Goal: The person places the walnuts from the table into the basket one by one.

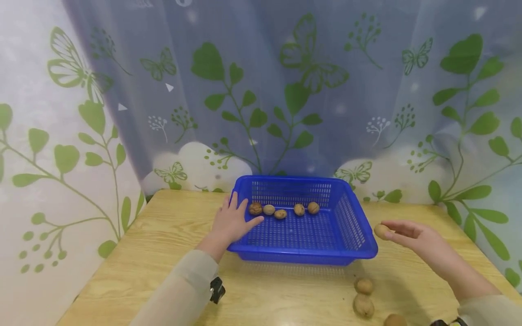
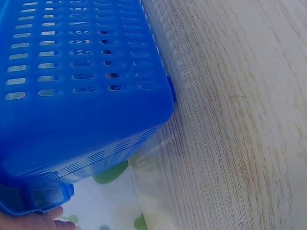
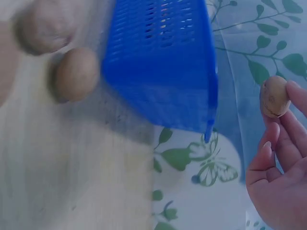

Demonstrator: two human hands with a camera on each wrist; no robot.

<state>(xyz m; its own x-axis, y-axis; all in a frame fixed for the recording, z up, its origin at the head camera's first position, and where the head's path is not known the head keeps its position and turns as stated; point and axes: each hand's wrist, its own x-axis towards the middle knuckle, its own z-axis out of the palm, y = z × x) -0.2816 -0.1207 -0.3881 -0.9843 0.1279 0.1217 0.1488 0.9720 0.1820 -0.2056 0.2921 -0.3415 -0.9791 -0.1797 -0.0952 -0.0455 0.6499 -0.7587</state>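
Observation:
A blue plastic basket (image 1: 302, 251) with slotted walls stands on the wooden table. Inside it, a loose row of several walnuts (image 1: 280, 214) lies toward the back. My left hand (image 1: 230, 222) rests on the basket's left rim, fingers spread and thumb reaching over the inside; the left wrist view shows only some fingers (image 2: 33, 221) by the rim. Just off the basket's right side, my right hand (image 1: 424, 242) pinches a walnut (image 1: 381, 231) between thumb and fingers, raised above the table. The right wrist view shows this walnut (image 3: 275, 97) at the fingertips.
Two walnuts (image 1: 364, 305) lie on the table (image 1: 134, 267) in front of the basket's right corner, and another walnut (image 1: 394, 320) is cut off by the bottom edge. Behind the table hangs a blue-grey curtain (image 1: 253, 90) printed with leaves and butterflies.

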